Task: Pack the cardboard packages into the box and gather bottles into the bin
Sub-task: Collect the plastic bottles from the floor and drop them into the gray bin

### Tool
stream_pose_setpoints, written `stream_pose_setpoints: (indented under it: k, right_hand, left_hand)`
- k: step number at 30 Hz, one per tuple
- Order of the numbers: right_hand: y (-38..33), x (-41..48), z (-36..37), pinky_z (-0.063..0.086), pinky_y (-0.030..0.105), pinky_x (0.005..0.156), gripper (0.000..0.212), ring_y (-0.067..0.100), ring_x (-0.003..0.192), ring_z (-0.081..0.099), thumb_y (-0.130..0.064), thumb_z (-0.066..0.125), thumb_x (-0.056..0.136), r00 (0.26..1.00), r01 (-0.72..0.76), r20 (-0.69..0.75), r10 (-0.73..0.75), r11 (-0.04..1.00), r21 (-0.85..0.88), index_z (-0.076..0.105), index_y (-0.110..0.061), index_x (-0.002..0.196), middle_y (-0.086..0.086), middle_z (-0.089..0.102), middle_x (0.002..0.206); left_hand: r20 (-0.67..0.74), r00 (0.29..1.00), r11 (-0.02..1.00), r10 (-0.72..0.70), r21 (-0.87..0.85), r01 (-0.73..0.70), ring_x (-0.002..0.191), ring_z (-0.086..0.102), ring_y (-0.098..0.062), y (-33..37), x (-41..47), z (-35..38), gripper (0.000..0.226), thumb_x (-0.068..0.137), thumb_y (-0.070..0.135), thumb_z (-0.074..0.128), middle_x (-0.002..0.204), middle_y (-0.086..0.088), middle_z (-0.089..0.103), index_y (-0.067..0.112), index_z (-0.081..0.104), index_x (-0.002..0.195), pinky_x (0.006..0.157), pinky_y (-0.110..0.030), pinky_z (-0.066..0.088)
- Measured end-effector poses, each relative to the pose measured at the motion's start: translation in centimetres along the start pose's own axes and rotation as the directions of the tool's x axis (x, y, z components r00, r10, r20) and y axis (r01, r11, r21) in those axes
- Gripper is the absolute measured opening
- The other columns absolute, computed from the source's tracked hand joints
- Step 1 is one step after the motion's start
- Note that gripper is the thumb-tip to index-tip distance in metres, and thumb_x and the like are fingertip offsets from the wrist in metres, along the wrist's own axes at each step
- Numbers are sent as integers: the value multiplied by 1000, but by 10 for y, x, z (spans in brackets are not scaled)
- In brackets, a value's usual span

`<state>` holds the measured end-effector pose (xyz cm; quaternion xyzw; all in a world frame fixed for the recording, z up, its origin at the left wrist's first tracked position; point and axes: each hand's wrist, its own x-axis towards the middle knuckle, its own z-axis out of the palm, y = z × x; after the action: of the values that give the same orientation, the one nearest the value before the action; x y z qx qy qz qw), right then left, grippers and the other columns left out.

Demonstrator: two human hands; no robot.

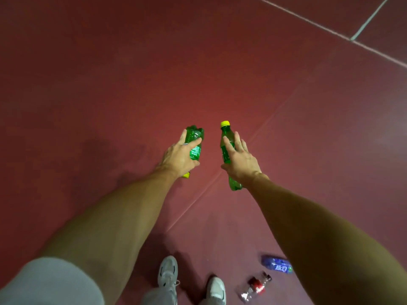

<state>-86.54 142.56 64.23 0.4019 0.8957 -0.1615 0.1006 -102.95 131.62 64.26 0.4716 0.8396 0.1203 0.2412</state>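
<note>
My left hand (179, 157) grips a green plastic bottle (195, 140) around its middle, base pointing away and its yellow cap showing under the wrist. My right hand (241, 160) holds a second green bottle (225, 150) with its yellow cap pointing away; the fingers are spread along its side and the base sticks out below the wrist. Both bottles are held out over the red floor, side by side and apart. Neither a box, a bin nor cardboard packages are in view.
A blue bottle (277, 264) and a clear bottle with a red label (255, 287) lie on the red floor (110, 84) near my white shoes (168, 274). White painted lines (330, 29) cross the floor at the far right.
</note>
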Motion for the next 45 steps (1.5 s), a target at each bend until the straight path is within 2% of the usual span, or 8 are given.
stream_pose_setpoints:
  k: [7,12,15,22,28,33,36,45]
  right_hand:
    - [-73,-27,-86,43,50,106,89,31,153,-6,-24,64,96,967,246,-41,-251,963,-108,3,-27,160,2,-18,166]
    - [-140,-49,-103,44,50,104,87,33,153,-3,-25,63,97,892,441,6,-451,869,-227,3,-28,160,1,-17,166]
    - [-204,-67,-101,45,49,103,89,34,153,-3,-23,64,96,813,572,46,-581,780,-254,3,-28,160,1,-16,166]
    - [-386,-132,-66,48,47,99,87,33,153,-3,-18,61,97,566,796,118,-816,504,-335,1,-29,160,1,-18,165]
    - [-568,-229,3,45,46,101,83,31,151,3,-16,58,96,299,925,187,-936,236,-298,6,-30,159,0,-13,166]
    - [-713,-329,64,45,47,104,86,30,152,1,-25,63,97,121,969,247,-961,61,-240,4,-31,159,-2,-14,166]
    - [-781,-391,96,44,49,105,87,30,152,1,-28,63,97,5,974,287,-958,-60,-218,3,-30,159,-1,-14,166]
    - [-959,-516,178,42,51,107,89,30,153,0,-29,65,96,-275,927,383,-882,-349,-137,4,-30,159,-2,-14,166]
  left_hand:
    - [-189,973,990,-132,23,139,137,42,-28,-14,-94,-95,75,88,38,72,167,5,-3,47,31,151,104,-39,41]
    - [-305,912,958,-274,2,288,137,42,-27,-55,-173,-127,75,90,42,69,167,7,-6,49,27,151,104,-40,42]
    - [-372,845,913,-385,-18,408,136,42,-27,-90,-231,-144,74,91,43,66,167,6,-8,49,24,152,102,-41,43]
    - [-464,625,750,-628,-145,646,134,43,-29,-189,-391,-172,73,93,43,64,167,4,-10,49,22,153,103,-44,45]
    - [-505,419,584,-755,-225,780,131,45,-29,-294,-560,-174,74,94,40,63,166,2,-12,47,20,154,100,-44,49]
    - [-485,248,433,-839,-317,844,132,44,-28,-378,-700,-172,77,93,40,65,166,3,-13,48,18,154,99,-42,49]
    - [-444,115,305,-889,-386,870,133,44,-30,-413,-774,-167,76,93,39,65,166,2,-13,48,19,154,99,-42,48]
    - [-371,-180,39,-911,-512,858,133,46,-31,-505,-924,-169,76,92,41,66,167,-1,-9,45,22,154,96,-41,48]
